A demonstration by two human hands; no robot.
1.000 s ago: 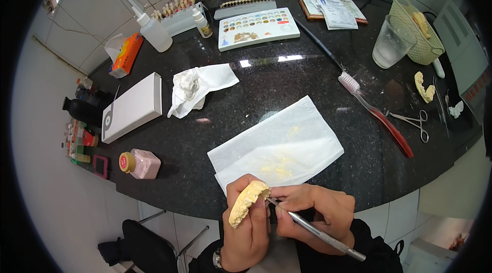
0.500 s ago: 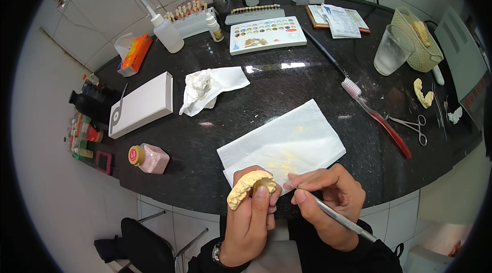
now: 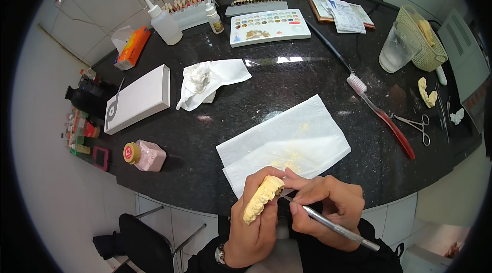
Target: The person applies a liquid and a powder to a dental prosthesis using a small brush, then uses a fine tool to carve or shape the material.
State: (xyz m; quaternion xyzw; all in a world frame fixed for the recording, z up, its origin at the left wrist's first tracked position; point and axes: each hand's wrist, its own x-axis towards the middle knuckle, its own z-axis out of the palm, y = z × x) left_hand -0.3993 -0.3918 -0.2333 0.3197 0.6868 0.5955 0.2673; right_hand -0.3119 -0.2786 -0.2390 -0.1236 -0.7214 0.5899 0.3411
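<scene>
A yellow plaster dental cast (image 3: 264,198) is gripped between the thumb and fingers of my left hand (image 3: 251,242), its row of teeth turned toward the lower right. My right hand (image 3: 328,206) holds a thin silver carving knife (image 3: 335,228) like a pen. The tool's narrow tip meets or nearly meets the right end of the cast; exact contact is hard to tell. A finger of my right hand rests against my left hand near the cast. Just beyond both hands lies a folded white paper towel (image 3: 287,139) with yellow plaster shavings on it.
To the right lie a red toothbrush (image 3: 382,111), scissor-handled forceps (image 3: 415,125) and another yellow cast (image 3: 426,93), near a glass (image 3: 397,50). Leftward are a pink powder jar (image 3: 148,156), a white box (image 3: 138,99) and crumpled tissue (image 3: 202,81). A paint palette (image 3: 269,27) sits farther back.
My left hand has turned the cast so its teeth face my right hand. The carving knife's tip has come in to the cast's right end. The view has shifted slightly.
</scene>
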